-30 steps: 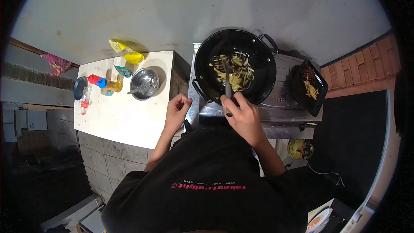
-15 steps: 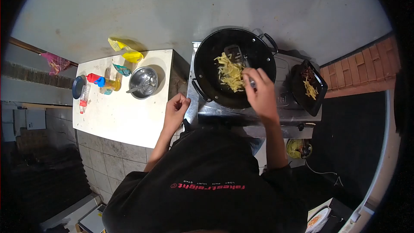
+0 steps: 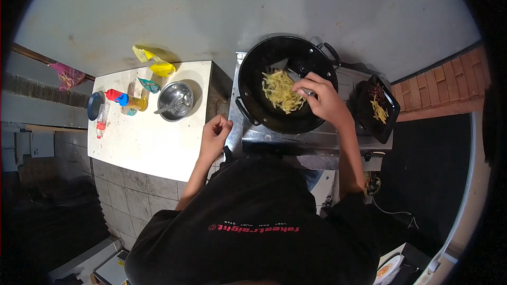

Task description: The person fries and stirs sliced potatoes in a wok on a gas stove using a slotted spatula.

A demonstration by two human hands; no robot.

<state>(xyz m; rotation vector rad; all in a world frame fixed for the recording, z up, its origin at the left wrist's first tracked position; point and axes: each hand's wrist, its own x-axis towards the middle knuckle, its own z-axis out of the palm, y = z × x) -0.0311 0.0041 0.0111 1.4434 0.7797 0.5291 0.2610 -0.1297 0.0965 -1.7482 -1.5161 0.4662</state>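
My right hand (image 3: 319, 95) is closed around the handle of a spatula (image 3: 278, 66) over the black wok (image 3: 254, 103). The spatula's blade rests inside the wok at the far edge of a heap of pale yellow strips (image 3: 283, 93), which look like cut potato. My left hand (image 3: 215, 132) hangs curled in a loose fist between the white table and the stove, with nothing visible in it. The wok sits on a metal stove (image 3: 296, 145), one loop handle at the upper right and another at the lower left.
On the white table (image 3: 142, 148) stand a metal bowl (image 3: 176, 91) with a spoon, a yellow oil bottle (image 3: 138, 103), a clear bottle (image 3: 102, 119) and a yellow packet (image 3: 158, 66). Right of the wok lies a black tray (image 3: 390, 121) holding yellow strips and dark red pieces.
My right hand has moved slightly right and up, and the spatula blade has shifted left, behind the heap. The strips are gathered more compactly. My left hand has stayed in place.
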